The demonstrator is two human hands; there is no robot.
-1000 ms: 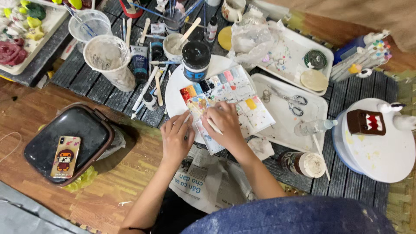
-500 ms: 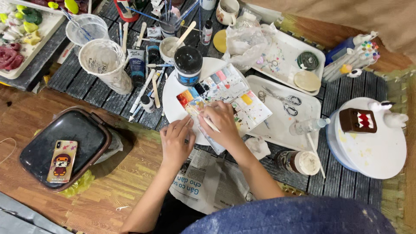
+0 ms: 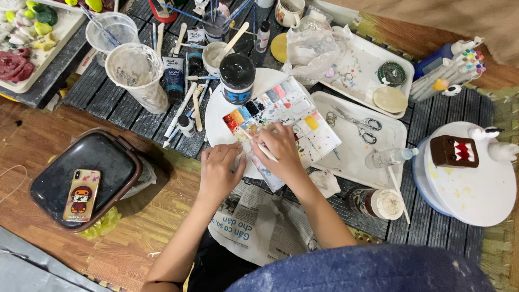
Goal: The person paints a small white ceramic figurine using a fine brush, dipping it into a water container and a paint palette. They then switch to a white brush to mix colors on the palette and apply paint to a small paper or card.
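My right hand (image 3: 281, 148) grips a thin paintbrush (image 3: 258, 145), its tip on the near-left corner of a watercolour palette (image 3: 292, 113) with many coloured wells. The palette lies on a round white plate (image 3: 216, 116). My left hand (image 3: 219, 170) rests palm down at the plate's near edge, fingers curled over something small and pale that I cannot make out. Under both forearms lies a sheet of newspaper (image 3: 259, 221).
A black paint jar (image 3: 237, 75) stands on the plate. Cups, tubes and brushes crowd the far left. White trays hold scissors (image 3: 359, 123). A brown box figure (image 3: 453, 150) sits on a white turntable (image 3: 476, 189). A phone (image 3: 81, 196) lies on a black case.
Both hands stay at the palette; the brush tip has shifted slightly on the near-left wells. The view has moved a little.
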